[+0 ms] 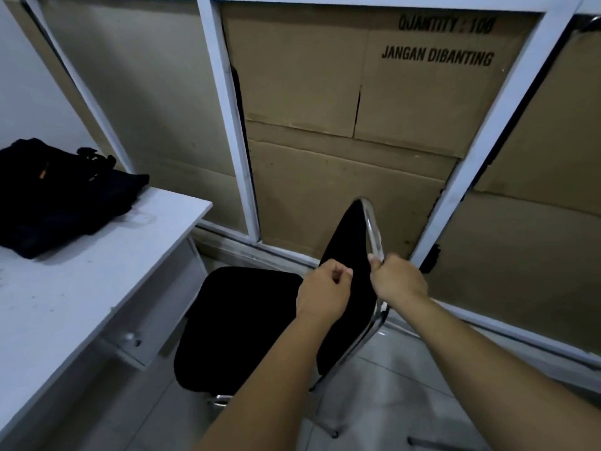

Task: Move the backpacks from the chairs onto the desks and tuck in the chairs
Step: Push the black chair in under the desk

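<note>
From the head camera, a black fabric backpack (61, 193) lies slumped and flat on the far end of a smooth white laminate desk (97, 288), its straps bunched at the top. Below the desk edge hangs a white drawer (153, 333) with a small round metal knob. Beside the desk stands a chair (247, 323) with a black padded seat, a black upholstered backrest and a curved chrome tube frame; the seat is bare and stands out from the desk, not tucked in. The left hand (320, 292) curls its fingers over the front face of the backrest's top edge. The right hand (398, 279) grips the chrome tube at the backrest's rim, thumb pressed on the metal. Behind, flattened brown cardboard (351, 109), creased and printed "JANGAN DIBANTING", fills white-framed panels. The floor is pale glossy tile (383, 395).
</note>
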